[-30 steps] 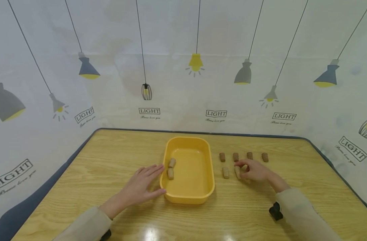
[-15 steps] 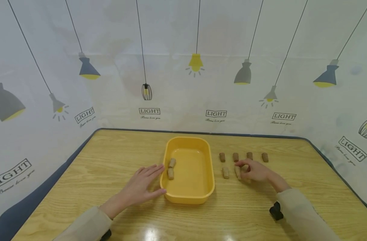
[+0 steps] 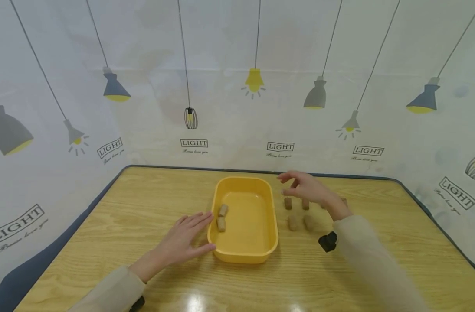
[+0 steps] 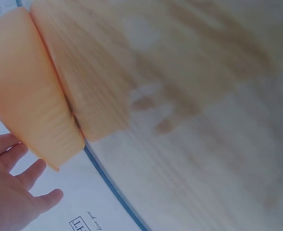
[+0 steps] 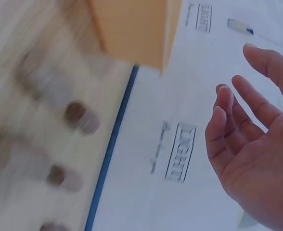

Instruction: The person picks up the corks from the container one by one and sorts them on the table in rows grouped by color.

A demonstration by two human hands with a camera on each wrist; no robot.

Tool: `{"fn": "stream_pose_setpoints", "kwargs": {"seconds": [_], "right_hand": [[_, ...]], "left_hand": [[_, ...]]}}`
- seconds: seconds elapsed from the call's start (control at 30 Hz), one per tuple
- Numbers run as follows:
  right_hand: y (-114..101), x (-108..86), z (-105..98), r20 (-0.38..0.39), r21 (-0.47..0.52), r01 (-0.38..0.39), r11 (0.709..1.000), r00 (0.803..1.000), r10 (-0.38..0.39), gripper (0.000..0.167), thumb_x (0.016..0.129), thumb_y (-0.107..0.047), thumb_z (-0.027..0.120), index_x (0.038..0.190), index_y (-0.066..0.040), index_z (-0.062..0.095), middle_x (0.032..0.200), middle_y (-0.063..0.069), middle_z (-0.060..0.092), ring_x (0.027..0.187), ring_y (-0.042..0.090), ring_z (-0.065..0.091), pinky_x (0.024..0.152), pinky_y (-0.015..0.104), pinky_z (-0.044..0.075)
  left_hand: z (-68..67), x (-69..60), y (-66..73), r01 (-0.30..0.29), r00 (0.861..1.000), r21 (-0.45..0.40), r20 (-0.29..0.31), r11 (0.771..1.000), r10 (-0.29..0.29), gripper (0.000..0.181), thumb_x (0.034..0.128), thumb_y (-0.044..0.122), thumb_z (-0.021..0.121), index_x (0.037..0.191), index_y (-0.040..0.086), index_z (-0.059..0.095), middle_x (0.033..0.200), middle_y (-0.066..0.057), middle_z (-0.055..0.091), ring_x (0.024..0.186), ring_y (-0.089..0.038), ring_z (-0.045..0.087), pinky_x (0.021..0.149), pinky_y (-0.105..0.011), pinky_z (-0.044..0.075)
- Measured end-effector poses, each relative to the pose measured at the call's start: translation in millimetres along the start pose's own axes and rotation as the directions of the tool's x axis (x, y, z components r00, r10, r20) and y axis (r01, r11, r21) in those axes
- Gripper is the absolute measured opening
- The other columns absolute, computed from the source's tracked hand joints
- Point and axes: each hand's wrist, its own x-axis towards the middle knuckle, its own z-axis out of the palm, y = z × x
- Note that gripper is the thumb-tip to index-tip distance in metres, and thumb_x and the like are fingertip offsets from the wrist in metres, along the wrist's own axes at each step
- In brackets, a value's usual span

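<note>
My left hand [image 3: 178, 242] has its straight fingers at the left rim of a yellow plastic tub [image 3: 245, 260]. Inside the tub, by its left wall, lie two light cork stoppers [image 3: 221, 216]. My right hand [image 3: 309, 188] is raised beyond the tub's right side, fingers loosely bent; in the right wrist view nothing lies between its thumb and fingers. Below it on the table are two light corks, a left one [image 3: 293, 223] and a right one [image 3: 309, 222]. A back row of darker brown corks [image 3: 287, 203] is partly hidden by that hand and forearm.
The wooden table [image 3: 175, 286] ends at a blue edge [image 3: 182, 167] against a white curtain [image 3: 221, 86] printed with lamps. Black wrist straps, such as the right one [image 3: 328, 242], show at both sleeves.
My right hand has left the right light cork, which stays on the table, and has moved up and left toward the tub. The left hand and tub have stayed in place.
</note>
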Motion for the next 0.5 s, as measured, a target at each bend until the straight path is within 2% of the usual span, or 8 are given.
{"fn": "stream_pose_setpoints", "kwargs": {"seconds": [0.2,0.37,0.5], "right_hand": [[-32,34.2,14,0.026,0.019,0.106,0.994,0.994,-0.106,0.042,0.084,-0.022,0.061,0.12,-0.004,0.051,0.11,0.012,0.054,0.078,0.02,0.053,0.068,0.032,0.046],[-47,55.8,31,0.036,0.033,0.097,0.995,0.995,-0.098,0.038,0.083,-0.021,0.062,0.117,-0.004,0.054,0.105,0.009,0.056,0.079,0.02,0.053,0.071,0.029,0.046],[-54,69.0,44,0.059,0.047,0.09,0.995,0.994,-0.092,0.036,0.084,-0.019,0.061,0.115,-0.004,0.055,0.105,0.012,0.056,0.082,0.022,0.053,0.075,0.03,0.045]], "left_hand": [[0.5,0.3,0.0,-0.019,1.0,0.001,-0.019,1.0,0.019,0.073,0.0811,0.058,0.048,0.134,0.008,0.039,0.137,-0.004,0.035,0.122,-0.026,0.033,0.096,-0.051,0.023],[0.1,0.2,0.3,-0.025,0.999,0.019,-0.028,1.0,0.025,0.073,0.0812,0.057,0.048,0.133,0.007,0.04,0.136,-0.005,0.037,0.121,-0.027,0.034,0.095,-0.052,0.024],[-0.2,0.7,1.0,-0.025,0.999,0.01,-0.03,1.0,0.025,0.072,0.0815,0.057,0.048,0.133,0.007,0.041,0.136,-0.006,0.037,0.121,-0.027,0.034,0.095,-0.052,0.024]]}}
